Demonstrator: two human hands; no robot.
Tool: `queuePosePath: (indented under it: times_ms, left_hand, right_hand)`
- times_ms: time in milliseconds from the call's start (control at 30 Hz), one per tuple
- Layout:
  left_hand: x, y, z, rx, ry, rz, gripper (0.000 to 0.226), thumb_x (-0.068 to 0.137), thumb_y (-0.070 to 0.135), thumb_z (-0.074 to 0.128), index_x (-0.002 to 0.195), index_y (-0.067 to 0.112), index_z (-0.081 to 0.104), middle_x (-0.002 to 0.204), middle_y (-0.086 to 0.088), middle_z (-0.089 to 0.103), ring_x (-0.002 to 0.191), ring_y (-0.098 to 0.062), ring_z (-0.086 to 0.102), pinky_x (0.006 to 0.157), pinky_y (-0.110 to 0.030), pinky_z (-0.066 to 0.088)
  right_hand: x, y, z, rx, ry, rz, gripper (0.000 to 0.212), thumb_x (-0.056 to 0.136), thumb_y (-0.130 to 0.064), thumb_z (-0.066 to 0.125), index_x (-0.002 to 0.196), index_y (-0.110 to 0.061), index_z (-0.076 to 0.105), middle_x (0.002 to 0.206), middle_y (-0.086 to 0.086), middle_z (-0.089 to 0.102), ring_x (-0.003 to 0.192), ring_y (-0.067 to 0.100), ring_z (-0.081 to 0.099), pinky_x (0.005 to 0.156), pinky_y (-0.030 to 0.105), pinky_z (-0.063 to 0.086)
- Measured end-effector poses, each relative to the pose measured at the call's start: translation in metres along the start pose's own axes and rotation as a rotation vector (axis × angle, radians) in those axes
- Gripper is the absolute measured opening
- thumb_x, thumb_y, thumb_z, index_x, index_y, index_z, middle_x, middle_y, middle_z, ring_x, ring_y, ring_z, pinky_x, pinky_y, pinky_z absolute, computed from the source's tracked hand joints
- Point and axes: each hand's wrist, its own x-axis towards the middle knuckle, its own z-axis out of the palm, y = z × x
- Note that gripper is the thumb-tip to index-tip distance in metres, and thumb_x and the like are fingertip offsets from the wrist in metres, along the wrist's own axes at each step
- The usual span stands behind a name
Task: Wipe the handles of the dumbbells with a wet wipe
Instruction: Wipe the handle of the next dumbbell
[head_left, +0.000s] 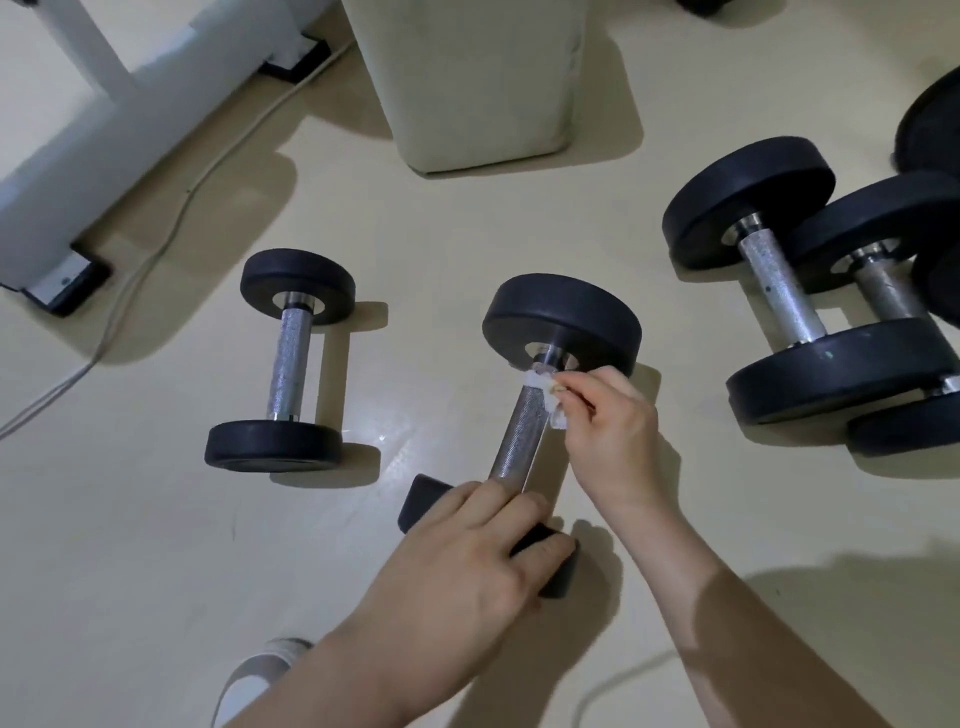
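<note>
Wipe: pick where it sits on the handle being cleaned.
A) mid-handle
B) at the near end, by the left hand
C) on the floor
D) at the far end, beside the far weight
D: the right hand pinches the wipe against the handle just below the far weight, while the left hand holds the near weight.

both forearms (727, 623) bare; a white and grey shoe (260, 670).
</note>
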Motion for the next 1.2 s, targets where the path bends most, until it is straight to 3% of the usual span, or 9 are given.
queuePosePath:
  times_ms: [134,300,467,601,801,935,1002,1135,1202]
  left_hand:
    - [-0.015,-0.009,0.006,-0.016,0.157,0.011,0.033,0.088,0.022,0.06,0.121,0.019,0.062,0.115,-0.001,0.06,0.105,-0.024,0.051,0.096,-0.032,0.04]
    - [-0.027,-0.028,-0.003,-0.006,0.033,-0.137,0.066,0.065,0.008,0.075,0.125,0.021,0.052,0.124,0.002,0.051,0.121,-0.023,0.046,0.097,-0.03,0.043]
    - [-0.042,-0.049,-0.01,0.016,-0.054,-0.198,0.079,0.065,-0.001,0.065,0.138,0.013,0.039,0.128,-0.004,0.046,0.127,-0.028,0.042,0.1,-0.027,0.04]
    - [-0.04,-0.057,-0.023,0.106,-0.118,-0.139,0.065,0.07,0.008,0.054,0.134,0.007,0.04,0.121,-0.007,0.048,0.115,-0.029,0.045,0.096,-0.031,0.041]
    - [-0.03,-0.058,-0.043,0.584,-0.303,0.001,0.071,0.087,0.012,0.047,0.145,-0.008,0.011,0.117,-0.017,0.046,0.1,-0.031,0.043,0.078,-0.032,0.043]
    - [-0.029,-0.069,-0.061,0.629,-0.413,0.134,0.079,0.086,0.008,0.05,0.146,-0.006,0.0,0.124,-0.021,0.04,0.101,-0.032,0.044,0.071,-0.039,0.051]
    - [-0.034,-0.077,-0.064,0.704,-0.439,0.187,0.084,0.084,0.006,0.054,0.146,-0.008,0.0,0.123,-0.022,0.039,0.095,-0.03,0.048,0.056,-0.034,0.044]
    - [-0.024,-0.074,-0.066,0.84,-0.455,0.192,0.064,0.082,0.008,0.051,0.139,-0.01,0.029,0.078,-0.021,0.033,0.055,-0.021,0.032,0.04,-0.027,0.014]
    - [-0.014,-0.076,-0.054,0.743,-0.469,0.248,0.06,0.095,0.012,0.038,0.145,-0.008,0.012,0.077,-0.021,0.032,0.056,-0.024,0.032,0.044,-0.03,0.02]
  right_hand:
    - [-0.028,-0.015,-0.005,0.013,-0.235,-0.193,0.018,0.087,-0.013,0.055,0.086,-0.011,0.073,0.075,0.002,0.06,0.066,0.014,0.056,0.063,0.016,0.044]
    - [0.021,-0.009,0.014,-0.012,-0.125,-0.192,0.017,0.08,0.005,0.058,0.085,-0.004,0.072,0.082,0.01,0.064,0.072,0.025,0.063,0.072,0.019,0.046]
    - [-0.011,-0.032,0.016,0.037,-0.383,-0.426,0.017,0.078,-0.001,0.06,0.087,-0.009,0.072,0.078,0.005,0.065,0.066,0.021,0.062,0.065,0.029,0.052]
    - [0.036,-0.036,0.038,-0.014,-0.129,-0.368,0.019,0.075,0.004,0.051,0.078,0.002,0.07,0.075,0.013,0.066,0.068,0.027,0.066,0.077,0.017,0.042]
    - [0.006,-0.044,0.029,-0.022,-0.555,-0.503,0.015,0.073,0.001,0.069,0.083,-0.009,0.073,0.081,0.006,0.066,0.069,0.025,0.065,0.062,0.033,0.056]
    - [0.049,-0.054,0.006,-0.147,-0.477,-0.548,0.014,0.076,0.003,0.07,0.086,-0.006,0.072,0.09,0.009,0.065,0.084,0.02,0.063,0.072,0.021,0.047]
    - [0.065,-0.071,-0.009,-0.251,-0.542,-0.588,0.011,0.084,-0.006,0.061,0.092,-0.009,0.068,0.096,0.006,0.063,0.086,0.025,0.062,0.074,0.031,0.05]
    - [0.075,-0.099,-0.031,-0.445,-0.755,-0.609,0.01,0.091,-0.018,0.05,0.092,-0.017,0.059,0.087,-0.001,0.057,0.082,0.024,0.056,0.073,0.04,0.046]
    - [0.072,-0.101,-0.03,-0.445,-0.755,-0.538,0.008,0.092,-0.02,0.049,0.086,-0.022,0.055,0.081,-0.006,0.05,0.08,0.021,0.053,0.07,0.034,0.042]
